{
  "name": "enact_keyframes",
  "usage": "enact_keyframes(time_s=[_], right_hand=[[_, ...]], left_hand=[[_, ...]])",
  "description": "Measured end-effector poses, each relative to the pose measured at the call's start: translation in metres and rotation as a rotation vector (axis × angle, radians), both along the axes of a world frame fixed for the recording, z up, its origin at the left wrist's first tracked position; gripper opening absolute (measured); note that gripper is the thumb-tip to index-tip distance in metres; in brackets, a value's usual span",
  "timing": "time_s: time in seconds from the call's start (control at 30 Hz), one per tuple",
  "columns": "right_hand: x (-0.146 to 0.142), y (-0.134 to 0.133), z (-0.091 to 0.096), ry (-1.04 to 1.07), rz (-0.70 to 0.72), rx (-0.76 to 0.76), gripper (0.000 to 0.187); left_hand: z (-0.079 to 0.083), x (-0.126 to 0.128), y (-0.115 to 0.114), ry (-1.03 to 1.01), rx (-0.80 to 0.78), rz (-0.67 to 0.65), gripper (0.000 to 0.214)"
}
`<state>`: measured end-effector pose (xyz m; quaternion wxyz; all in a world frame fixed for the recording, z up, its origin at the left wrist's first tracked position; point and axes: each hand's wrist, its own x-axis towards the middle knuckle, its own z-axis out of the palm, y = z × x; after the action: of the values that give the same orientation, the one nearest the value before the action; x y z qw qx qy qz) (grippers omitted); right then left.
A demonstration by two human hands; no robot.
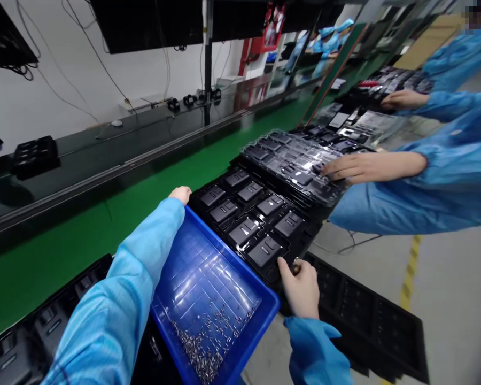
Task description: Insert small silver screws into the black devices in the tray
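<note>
Small metal screws (202, 345) lie heaped at the low end of a blue plastic tray (240, 266), closer to the right hand (299, 286) than to the left hand (180, 195). Fingers of the right hand (304, 283) pinch at the near edge of a black tray (310, 230) of dark devices (264, 251), anything held hidden, while the left hand rests loosely curled at the blue tray's far corner. Beyond, a co-worker's hand (364, 168) presses on a clear plastic tray (276, 155).

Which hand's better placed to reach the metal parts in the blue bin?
Right, probably. The right hand sits by the near corner of the blue bin, at the edge of the black tray, close to the metal parts. The left hand is at the bin's far end, with the left forearm alongside.
</note>
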<state>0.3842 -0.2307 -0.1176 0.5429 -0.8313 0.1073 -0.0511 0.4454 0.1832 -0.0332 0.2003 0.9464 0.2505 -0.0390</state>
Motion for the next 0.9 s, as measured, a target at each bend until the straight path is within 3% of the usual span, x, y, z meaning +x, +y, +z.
enact_keyframes(time_s=[0.17, 0.27, 0.43, 0.67, 0.8, 0.9], right_hand=[[0.027, -0.004, -0.013, -0.012, -0.056, 0.192, 0.085], [0.054, 0.003, -0.022, -0.065, -0.045, 0.349, 0.093], [0.082, 0.017, -0.030, -0.160, -0.034, 0.511, 0.093], [0.091, 0.019, -0.035, -0.241, -0.066, 0.590, 0.079], [0.093, 0.022, -0.034, -0.277, -0.081, 0.615, 0.069], [0.092, 0.023, -0.034, -0.286, -0.097, 0.637, 0.067]], left_hand=[[0.005, 0.005, -0.002, 0.060, 0.036, -0.043, 0.033], [0.006, 0.008, -0.003, 0.095, 0.037, -0.046, 0.030], [0.007, 0.006, -0.005, 0.101, 0.024, -0.051, 0.033], [0.010, -0.001, -0.010, 0.052, 0.000, -0.010, 0.032], [0.025, -0.008, -0.018, 0.004, 0.015, 0.054, 0.031], [0.048, -0.024, -0.022, -0.080, 0.027, 0.119, 0.029]])
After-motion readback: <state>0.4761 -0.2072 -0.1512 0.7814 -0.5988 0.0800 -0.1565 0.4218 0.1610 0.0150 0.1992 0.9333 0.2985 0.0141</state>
